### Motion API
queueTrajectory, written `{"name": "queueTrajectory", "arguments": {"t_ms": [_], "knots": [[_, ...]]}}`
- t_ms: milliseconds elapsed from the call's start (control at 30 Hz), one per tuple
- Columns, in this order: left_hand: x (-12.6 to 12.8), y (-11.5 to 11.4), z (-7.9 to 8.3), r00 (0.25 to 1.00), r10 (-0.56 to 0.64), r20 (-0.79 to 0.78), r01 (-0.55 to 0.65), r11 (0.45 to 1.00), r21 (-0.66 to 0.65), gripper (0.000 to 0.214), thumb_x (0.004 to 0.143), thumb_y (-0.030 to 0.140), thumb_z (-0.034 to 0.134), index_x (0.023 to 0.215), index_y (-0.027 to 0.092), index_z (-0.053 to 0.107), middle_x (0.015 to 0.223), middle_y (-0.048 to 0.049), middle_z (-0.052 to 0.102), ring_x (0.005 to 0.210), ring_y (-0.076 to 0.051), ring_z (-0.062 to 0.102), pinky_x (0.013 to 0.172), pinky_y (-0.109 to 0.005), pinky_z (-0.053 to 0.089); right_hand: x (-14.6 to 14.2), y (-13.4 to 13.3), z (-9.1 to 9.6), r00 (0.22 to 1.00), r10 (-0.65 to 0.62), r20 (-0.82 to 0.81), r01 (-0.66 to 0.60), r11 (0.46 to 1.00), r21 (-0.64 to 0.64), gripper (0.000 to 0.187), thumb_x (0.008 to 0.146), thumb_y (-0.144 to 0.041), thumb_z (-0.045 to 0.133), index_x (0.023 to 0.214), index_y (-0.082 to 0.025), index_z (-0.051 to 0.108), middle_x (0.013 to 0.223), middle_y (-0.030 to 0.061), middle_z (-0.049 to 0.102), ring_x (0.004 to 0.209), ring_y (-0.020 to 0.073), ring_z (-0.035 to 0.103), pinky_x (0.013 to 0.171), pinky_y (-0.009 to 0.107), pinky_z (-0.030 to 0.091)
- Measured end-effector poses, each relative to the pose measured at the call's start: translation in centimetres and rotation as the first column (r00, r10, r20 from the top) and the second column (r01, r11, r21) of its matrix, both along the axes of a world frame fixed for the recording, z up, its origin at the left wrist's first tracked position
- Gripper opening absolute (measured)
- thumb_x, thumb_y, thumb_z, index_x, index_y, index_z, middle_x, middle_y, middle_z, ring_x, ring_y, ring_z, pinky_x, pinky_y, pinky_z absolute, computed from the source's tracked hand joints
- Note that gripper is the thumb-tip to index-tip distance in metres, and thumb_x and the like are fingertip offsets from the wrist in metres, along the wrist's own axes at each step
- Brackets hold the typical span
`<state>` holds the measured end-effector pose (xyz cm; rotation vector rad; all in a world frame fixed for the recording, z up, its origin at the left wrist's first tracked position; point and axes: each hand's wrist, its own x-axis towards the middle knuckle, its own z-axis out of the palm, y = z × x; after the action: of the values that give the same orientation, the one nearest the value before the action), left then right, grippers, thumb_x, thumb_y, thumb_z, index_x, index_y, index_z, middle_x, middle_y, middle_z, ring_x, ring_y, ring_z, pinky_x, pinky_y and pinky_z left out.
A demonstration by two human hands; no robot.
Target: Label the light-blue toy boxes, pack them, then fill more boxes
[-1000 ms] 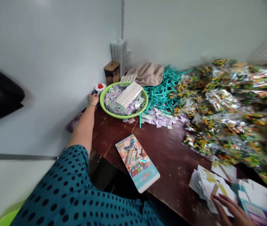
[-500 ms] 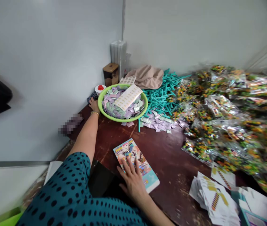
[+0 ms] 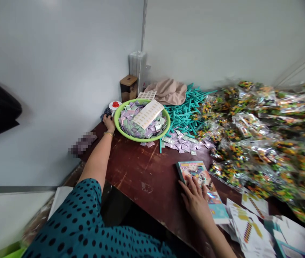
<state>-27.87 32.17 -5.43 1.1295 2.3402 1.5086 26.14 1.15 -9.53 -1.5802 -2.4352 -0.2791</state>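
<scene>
My left hand [image 3: 109, 123] reaches to the far left corner of the table, fingers curled down onto a small dark patterned cloth [image 3: 105, 113]. Next to that hand stands a light green basin [image 3: 118, 127], full of small purple and green packets [image 3: 130, 122] with a sticker sheet [image 3: 149, 114] on top. On the right, my right hand [image 3: 197, 200] lies with its fingers apart across a colourful printed box [image 3: 218, 206]. The box lies flat, its near end close to a stack of printed white sheets [image 3: 249, 229].
Turquoise sticks [image 3: 188, 113] and loose packets [image 3: 181, 141] lie right of the basin. A large heap of clear bags with colourful pieces [image 3: 249, 143] covers the right side. A white lid with a red knob [image 3: 115, 104] and a brown box [image 3: 128, 87] stand by the wall.
The printed box has slid right across the table under my right hand, up to the white sheets. My left hand's fingers, spread earlier, have drawn in on the dark cloth.
</scene>
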Motion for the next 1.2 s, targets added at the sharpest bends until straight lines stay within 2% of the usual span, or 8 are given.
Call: {"name": "queueTrajectory", "arguments": {"t_ms": [367,467,567,733,833,933,1067,1200], "knots": [[0.6,-10.0,-1.6,0.994,0.089,-0.065,-0.086,0.995,0.056,0.02,0.093,0.028,0.065,0.078,0.018,0.057,0.152,-0.0246,0.044,0.152,-0.035,0.036,0.13,-0.052,0.022,-0.5,0.0,0.7,0.999,-0.035,-0.022,0.034,0.998,-0.051,0.043,0.106,-0.031,0.042,0.139,-0.022,0.068,0.162,0.0168,0.048,0.152,0.0407,0.04,0.119,0.071,0.032],[1.6,-13.6,-1.7,0.993,0.094,-0.077,-0.089,0.994,0.066,0.026,0.095,0.032,0.064,0.074,0.02,0.054,0.15,-0.0228,0.047,0.15,-0.035,0.038,0.129,-0.053,0.023,-4.3,1.6,3.5,0.997,-0.017,-0.073,0.014,0.999,-0.044,0.047,0.107,-0.035,0.045,0.149,-0.02,0.059,0.165,0.0181,0.043,0.156,0.0407,0.034,0.122,0.07,0.028],[2.9,-17.2,-1.8,0.994,0.068,-0.089,-0.062,0.996,0.066,0.027,0.096,0.032,0.063,0.073,0.021,0.054,0.149,-0.0204,0.049,0.148,-0.033,0.039,0.129,-0.053,0.025,-10.6,5.4,6.4,0.977,0.163,-0.137,-0.169,0.985,-0.037,0.054,0.106,-0.035,0.049,0.158,-0.025,0.048,0.171,0.0126,0.035,0.161,0.0351,0.023,0.129,0.064,0.018],[5.4,-24.1,-2.0,0.995,-0.008,-0.103,0.012,0.999,0.043,0.031,0.098,0.037,0.06,0.072,0.02,0.054,0.147,-0.0186,0.052,0.142,-0.03,0.048,0.126,-0.046,0.033,-19.0,12.3,8.3,0.949,0.228,-0.217,-0.265,0.951,-0.16,0.07,0.103,-0.033,0.051,0.167,-0.017,0.029,0.175,0.0151,0.024,0.164,0.0371,0.011,0.129,0.069,0.005],[7.4,-28.6,-2.0,0.989,-0.104,-0.106,0.108,0.994,0.032,0.036,0.099,0.044,0.058,0.071,0.021,0.055,0.143,-0.016,0.056,0.137,-0.027,0.054,0.124,-0.042,0.036,-21.4,12.7,9.7,0.936,0.2,-0.288,-0.257,0.95,-0.177,0.065,0.105,-0.033,0.049,0.165,-0.014,0.034,0.173,0.0164,0.027,0.162,0.0402,0.014,0.126,0.072,0.007],[10.1,-32.4,-2.0,0.944,-0.316,-0.095,0.32,0.947,0.029,0.04,0.099,0.052,0.058,0.073,0.021,0.06,0.144,-0.0151,0.058,0.138,-0.027,0.055,0.124,-0.043,0.038,-23.2,9.9,12.1,0.885,0.252,-0.391,-0.347,0.918,-0.194,0.059,0.104,-0.038,0.054,0.157,-0.013,0.049,0.165,0.0206,0.04,0.15,0.0412,0.035,0.122,0.065,0.028],[13.3,-35.0,-1.7,0.854,-0.517,-0.055,0.517,0.856,-0.018,0.043,0.099,0.057,0.056,0.079,0.021,0.065,0.148,-0.0151,0.057,0.141,-0.028,0.054,0.123,-0.046,0.04,-23.3,6.7,14.6,0.791,0.312,-0.527,-0.509,0.812,-0.284,0.032,0.104,-0.029,0.055,0.122,-0.016,0.078,0.123,0.0154,0.072,0.117,0.0293,0.06,0.104,0.042,0.051],[14.4,-35.3,-1.3,0.817,-0.574,-0.061,0.572,0.819,-0.051,0.04,0.1,0.056,0.056,0.09,0.021,0.071,0.152,-0.0154,0.053,0.146,-0.029,0.049,0.126,-0.049,0.035,-16.8,7.4,15.2,0.552,0.057,-0.832,-0.412,0.886,-0.213,0.034,0.105,-0.034,0.053,0.116,-0.017,0.08,0.113,0.0096,0.077,0.104,0.0229,0.068,0.099,0.039,0.053]]}}
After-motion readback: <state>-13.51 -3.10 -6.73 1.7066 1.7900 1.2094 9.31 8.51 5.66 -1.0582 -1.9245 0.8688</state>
